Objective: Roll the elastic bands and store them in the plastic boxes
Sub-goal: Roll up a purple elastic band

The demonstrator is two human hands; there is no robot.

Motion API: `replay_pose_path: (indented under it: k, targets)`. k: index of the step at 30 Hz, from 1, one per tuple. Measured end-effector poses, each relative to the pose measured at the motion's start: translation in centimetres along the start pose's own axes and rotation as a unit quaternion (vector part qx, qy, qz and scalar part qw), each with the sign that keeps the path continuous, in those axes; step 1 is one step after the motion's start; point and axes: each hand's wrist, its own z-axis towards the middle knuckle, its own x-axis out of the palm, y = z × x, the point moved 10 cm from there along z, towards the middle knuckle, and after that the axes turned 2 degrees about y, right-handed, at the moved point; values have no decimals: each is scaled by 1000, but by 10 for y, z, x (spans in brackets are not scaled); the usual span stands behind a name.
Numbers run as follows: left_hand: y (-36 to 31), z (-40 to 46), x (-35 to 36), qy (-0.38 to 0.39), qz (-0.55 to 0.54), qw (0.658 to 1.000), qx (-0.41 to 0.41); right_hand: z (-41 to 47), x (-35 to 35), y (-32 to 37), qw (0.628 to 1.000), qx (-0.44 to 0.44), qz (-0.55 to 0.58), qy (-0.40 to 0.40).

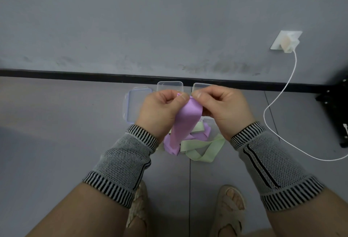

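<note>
A purple elastic band (186, 122) hangs from both my hands down to the grey floor. My left hand (160, 108) pinches its top end between thumb and fingers. My right hand (220, 105) pinches the same end right beside it. A pale green elastic band (205, 150) lies loose on the floor below my hands, partly under the purple one. Behind my hands stand clear plastic boxes: one (169, 86) in the middle and one (200, 86) to its right, both mostly hidden. A clear lid with a lilac rim (132, 105) lies to the left.
A grey wall with a black skirting strip (75, 74) runs just behind the boxes. A white charger in a wall socket (287, 42) trails a white cable (271, 123) over the floor on the right. A black metal frame (335, 108) stands far right. My sandalled feet (227, 206) are below.
</note>
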Motion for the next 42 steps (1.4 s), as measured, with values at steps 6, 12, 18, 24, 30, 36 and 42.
replay_pose_path:
  k: [6,12,18,24,30,36,42]
  targets:
    - [-5,-3,3,7,2,1000,4,1,-3,2,1000,3,-23,-5]
    - [-1,-4,6,14,-73,997,-32,2,-4,-6,999,34,25,-11]
    - [4,-4,9,22,-110,992,-60,2,4,-13,988,78,132,16]
    - [6,-3,10,26,-122,990,-68,3,11,-17,972,114,202,37]
    - [6,-1,11,36,-139,987,-66,3,10,-19,969,128,212,23]
    - [5,-1,16,39,-160,985,-60,6,-1,-15,987,76,141,-26]
    - [6,-1,13,22,-124,990,-56,7,-6,-13,993,52,98,-47]
